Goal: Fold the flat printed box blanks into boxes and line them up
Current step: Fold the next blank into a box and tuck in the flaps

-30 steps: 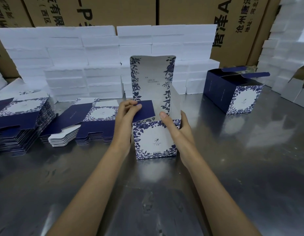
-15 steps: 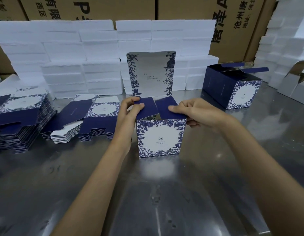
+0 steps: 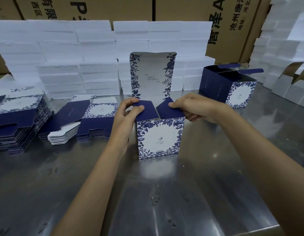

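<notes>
A blue-and-white floral box [image 3: 160,138] stands upright on the steel table [image 3: 148,193] in front of me. Its printed lid flap [image 3: 152,74] stands straight up at the back. My left hand [image 3: 129,109] pinches the left navy side flap [image 3: 145,110]. My right hand [image 3: 192,106] pinches the right navy side flap [image 3: 170,109]. Both flaps tilt inward over the opening. Two stacks of flat blanks lie to the left, one nearer [image 3: 86,120] and one at the table's left edge [image 3: 16,121]. A folded box [image 3: 231,86] with its top flaps open stands at the back right.
Stacked white foam blocks [image 3: 76,57] form a wall behind the work area, with brown cartons [image 3: 182,9] behind them. More foam [image 3: 284,40] and plain open white boxes [image 3: 290,82] sit at the far right.
My right hand left the box's front right corner and took hold of the right side flap, bending it inward. The left hand keeps its grip on the left flap.
</notes>
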Tool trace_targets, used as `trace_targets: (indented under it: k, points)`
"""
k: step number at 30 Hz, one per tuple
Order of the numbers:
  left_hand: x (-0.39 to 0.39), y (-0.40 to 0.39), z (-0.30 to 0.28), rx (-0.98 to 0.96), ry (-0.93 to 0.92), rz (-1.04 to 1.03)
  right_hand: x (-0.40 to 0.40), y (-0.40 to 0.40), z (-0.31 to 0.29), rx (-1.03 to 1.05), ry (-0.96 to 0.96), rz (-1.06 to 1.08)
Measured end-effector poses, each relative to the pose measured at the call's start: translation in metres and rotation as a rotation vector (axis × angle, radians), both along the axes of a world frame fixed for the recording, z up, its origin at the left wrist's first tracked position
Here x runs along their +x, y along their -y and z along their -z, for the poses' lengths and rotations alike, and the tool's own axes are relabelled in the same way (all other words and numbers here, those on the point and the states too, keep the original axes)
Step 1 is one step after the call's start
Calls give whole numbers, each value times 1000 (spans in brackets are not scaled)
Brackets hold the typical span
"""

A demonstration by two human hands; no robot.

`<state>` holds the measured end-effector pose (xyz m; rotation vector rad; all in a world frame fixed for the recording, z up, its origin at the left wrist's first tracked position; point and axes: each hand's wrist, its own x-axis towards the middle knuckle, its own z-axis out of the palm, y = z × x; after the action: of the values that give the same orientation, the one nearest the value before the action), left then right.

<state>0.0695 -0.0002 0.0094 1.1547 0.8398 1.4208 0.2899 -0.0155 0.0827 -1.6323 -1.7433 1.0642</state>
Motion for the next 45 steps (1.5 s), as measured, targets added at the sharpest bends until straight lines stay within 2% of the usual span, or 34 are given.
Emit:
trace_targets:
  k: [3, 8, 11, 14, 16, 22, 28, 35, 39, 42, 45]
  points:
    - [0, 0, -1, 5, -4, -1, 0, -8, -7, 4, 75, 17]
    - [-2, 2, -2, 24, 5, 6, -1, -15, 1, -12, 1, -10]
    - [-1, 1, -1, 13, 52, -5, 3, -17, -8, -42, 79, -42]
    - [-2, 1, -2, 4, 102, 2, 4, -18, -11, 39, 133, 29]
    - [-2, 1, -3, 11, 82, 31, 4, -18, -5, 85, 31, 66]
    - [-3, 4, -7, -9, -17, 25, 6, -23, 20, 111, -457, 118]
    - [-5, 4, -11, -54, -84, -54, 5, -18, 27, 45, -586, 96]
    - [-7, 1, -18, -52, -205, -100, -2, -17, 0, 149, -229, 72]
    - [-3, -7, -57, -167, -491, -79, -26, -26, -16, 144, -14, 93]
    - [15, -10, -72, -143, -695, -62, -46, -28, -9, 88, 12, 137]
    - [29, -14, -65, -87, -696, -92, -53, -27, -3, 88, -14, 166]
